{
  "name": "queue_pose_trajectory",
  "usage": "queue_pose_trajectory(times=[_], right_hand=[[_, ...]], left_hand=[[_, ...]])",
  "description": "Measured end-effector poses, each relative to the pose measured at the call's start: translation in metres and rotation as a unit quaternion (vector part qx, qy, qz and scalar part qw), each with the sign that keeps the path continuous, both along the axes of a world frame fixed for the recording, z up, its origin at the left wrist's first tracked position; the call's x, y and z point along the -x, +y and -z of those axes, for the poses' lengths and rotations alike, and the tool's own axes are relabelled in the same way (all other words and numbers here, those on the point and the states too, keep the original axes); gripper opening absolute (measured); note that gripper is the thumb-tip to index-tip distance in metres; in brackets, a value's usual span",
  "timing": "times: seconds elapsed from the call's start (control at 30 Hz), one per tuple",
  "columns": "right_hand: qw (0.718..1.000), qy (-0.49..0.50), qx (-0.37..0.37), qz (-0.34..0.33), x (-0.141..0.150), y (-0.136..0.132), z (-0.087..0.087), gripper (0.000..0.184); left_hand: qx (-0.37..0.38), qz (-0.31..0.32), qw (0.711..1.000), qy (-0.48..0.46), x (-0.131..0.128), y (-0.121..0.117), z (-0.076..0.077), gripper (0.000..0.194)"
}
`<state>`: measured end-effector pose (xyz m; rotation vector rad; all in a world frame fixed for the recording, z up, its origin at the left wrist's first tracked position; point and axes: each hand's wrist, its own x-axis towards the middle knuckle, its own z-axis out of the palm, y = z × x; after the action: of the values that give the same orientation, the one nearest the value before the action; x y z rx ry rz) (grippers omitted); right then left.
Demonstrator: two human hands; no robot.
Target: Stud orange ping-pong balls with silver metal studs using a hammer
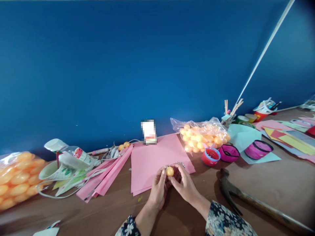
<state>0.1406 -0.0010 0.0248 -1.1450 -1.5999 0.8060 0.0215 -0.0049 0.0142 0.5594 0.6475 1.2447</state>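
Note:
Both my hands meet over the brown table's (270, 183) near middle, at the lower edge of a stack of pink paper sheets (152, 157). My left hand (157, 190) and my right hand (184, 185) pinch a small orange ball (169, 171) between their fingertips, holding it just above the paper. Something small and metallic shows by the fingers at the ball; I cannot make it out. Both sleeves are dark with a flower print.
A clear bag of orange balls (203, 136) lies behind the paper, another bag (14, 180) at far left. Folded pink strips (108, 173), paper cups and a bottle (71, 157) lie left. A red cup (211, 156), two magenta paper lanterns (258, 149), and a hammer (236, 193) lie right.

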Motion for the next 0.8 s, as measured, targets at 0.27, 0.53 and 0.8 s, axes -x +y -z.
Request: queue_pose_trajectory(times=[0.27, 0.53, 0.8], right_hand=[[0.999, 0.039, 0.033, -0.009, 0.0008, -0.0011, 0.0007, 0.021], [0.999, 0.016, 0.031, -0.029, -0.0017, 0.0012, 0.0058, 0.02], [0.999, -0.027, -0.013, 0.024, 0.0016, -0.0005, 0.0063, 0.028]], left_hand=[[0.015, 0.007, 1.0, -0.003, 0.0026, 0.0002, 0.005, 0.037], [0.025, -0.01, 1.0, -0.005, 0.0044, 0.0018, 0.006, 0.042], [0.043, -0.014, 0.999, -0.028, 0.0041, 0.002, 0.0039, 0.041]])
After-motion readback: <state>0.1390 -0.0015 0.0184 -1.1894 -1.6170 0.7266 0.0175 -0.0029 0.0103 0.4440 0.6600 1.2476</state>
